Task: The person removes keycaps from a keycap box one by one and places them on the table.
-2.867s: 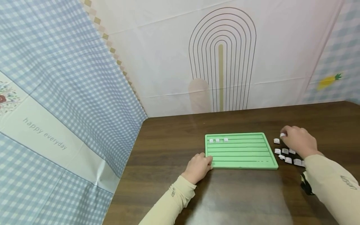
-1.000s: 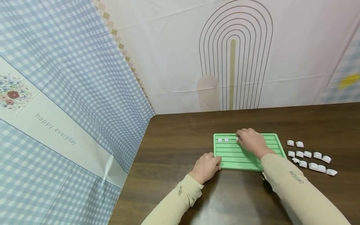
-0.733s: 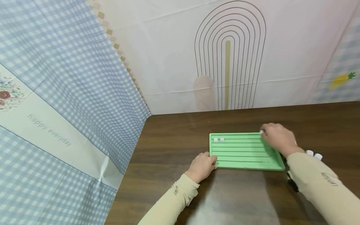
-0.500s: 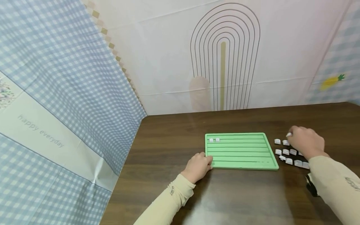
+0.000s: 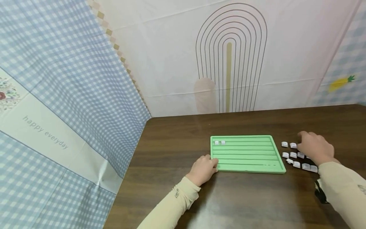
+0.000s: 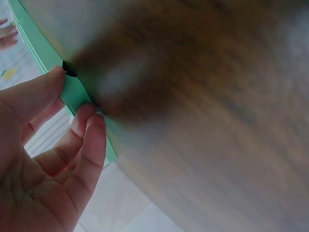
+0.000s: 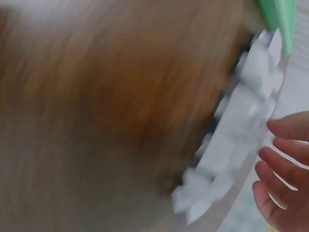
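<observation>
A green ridged tray [image 5: 243, 152] lies on the table, with two white keycaps [image 5: 220, 142] on its top row at the left. My left hand [image 5: 201, 169] holds the tray's near left corner; in the left wrist view its thumb and fingers pinch the edge. Right of the tray, my right hand [image 5: 315, 148] is over the loose keycaps [image 5: 293, 155]. The right wrist view shows its fingers [image 7: 277, 162] spread and loosely bent with nothing between them, beside the blurred keycaps [image 7: 241, 121]. Some keycaps are hidden under that hand in the head view.
The loose keycaps lie in rough rows along the tray's right side. A brown wooden table [image 5: 177, 133] carries everything, bounded behind by a printed cloth [image 5: 171, 63] and on the left by a blue checked curtain [image 5: 71, 63].
My right hand has taken the third keycap off the tray's top row, carried it right to the loose ones and let go. The left hand keeps its grip on the corner.
</observation>
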Tool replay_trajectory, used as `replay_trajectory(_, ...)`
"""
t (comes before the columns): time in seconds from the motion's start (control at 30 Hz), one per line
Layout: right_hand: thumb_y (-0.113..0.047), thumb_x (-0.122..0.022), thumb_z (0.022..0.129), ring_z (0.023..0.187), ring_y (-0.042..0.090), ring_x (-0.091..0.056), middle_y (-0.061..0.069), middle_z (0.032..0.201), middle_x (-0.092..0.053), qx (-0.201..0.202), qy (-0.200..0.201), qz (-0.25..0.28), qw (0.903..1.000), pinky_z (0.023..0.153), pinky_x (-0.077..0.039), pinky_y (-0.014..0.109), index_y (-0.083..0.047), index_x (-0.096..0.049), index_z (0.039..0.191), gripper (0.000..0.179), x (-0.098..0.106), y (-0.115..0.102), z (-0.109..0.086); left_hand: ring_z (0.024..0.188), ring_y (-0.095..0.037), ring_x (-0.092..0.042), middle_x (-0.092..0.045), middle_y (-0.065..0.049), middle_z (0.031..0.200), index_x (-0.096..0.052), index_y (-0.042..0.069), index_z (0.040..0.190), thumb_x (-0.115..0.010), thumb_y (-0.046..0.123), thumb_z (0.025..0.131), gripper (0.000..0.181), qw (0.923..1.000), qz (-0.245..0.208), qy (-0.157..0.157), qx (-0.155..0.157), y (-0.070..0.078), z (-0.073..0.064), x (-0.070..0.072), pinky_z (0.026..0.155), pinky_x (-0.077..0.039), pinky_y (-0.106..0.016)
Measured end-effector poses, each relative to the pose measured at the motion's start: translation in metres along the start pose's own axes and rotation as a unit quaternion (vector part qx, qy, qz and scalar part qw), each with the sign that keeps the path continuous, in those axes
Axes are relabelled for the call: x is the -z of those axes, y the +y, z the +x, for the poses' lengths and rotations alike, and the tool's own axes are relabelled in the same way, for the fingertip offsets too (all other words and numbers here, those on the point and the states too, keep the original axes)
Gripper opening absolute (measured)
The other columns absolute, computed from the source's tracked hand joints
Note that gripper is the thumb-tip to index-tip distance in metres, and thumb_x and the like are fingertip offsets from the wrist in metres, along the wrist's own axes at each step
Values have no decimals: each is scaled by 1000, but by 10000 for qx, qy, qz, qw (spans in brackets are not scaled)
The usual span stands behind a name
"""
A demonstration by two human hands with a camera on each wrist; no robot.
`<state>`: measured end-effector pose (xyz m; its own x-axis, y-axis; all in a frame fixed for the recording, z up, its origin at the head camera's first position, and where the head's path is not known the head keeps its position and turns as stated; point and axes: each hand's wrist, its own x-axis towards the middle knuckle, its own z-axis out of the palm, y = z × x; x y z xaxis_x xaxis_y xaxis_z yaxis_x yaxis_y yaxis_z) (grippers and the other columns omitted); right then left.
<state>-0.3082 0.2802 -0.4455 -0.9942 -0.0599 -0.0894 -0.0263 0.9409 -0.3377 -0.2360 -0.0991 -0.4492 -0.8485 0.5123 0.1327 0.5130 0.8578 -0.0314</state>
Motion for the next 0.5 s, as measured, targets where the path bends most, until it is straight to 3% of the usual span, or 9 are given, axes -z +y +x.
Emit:
replay_trajectory(0.2, -16, -50, 86, 86, 42, -52, 33, 123, -44, 456, 508, 207, 9975, 45, -39, 38, 2, -43, 127, 46, -10, -54, 8, 59, -10, -43, -49, 4, 68, -52, 18, 73, -68, 28, 82, 21, 10000, -4, 73, -9, -2, -1, -2, 54, -35, -16)
replay_trajectory(0.37, -19, -50, 88, 104, 47, -51, 28, 124, -50, 932, 436, 500, 9934, 65, -46, 56, -2, -51, 123, 39, -30, -107, 21, 59, -10, -42, -49, 5, 68, -51, 18, 72, -68, 28, 82, 22, 10000, -8, 38, 47, -3, -2, -1, 53, -34, -17)
replay_trajectory(0.5, -20, -54, 89, 107, 43, -52, 24, 121, -55, 1298, 269, 781, 9881, 78, -45, 57, -3, -54, 121, 36, -49, -146, 29, 60, -11, -42, -48, 4, 69, -51, 17, 73, -67, 28, 83, 22, 9998, -138, -116, 75, -1, 0, 2, 54, -33, -17)
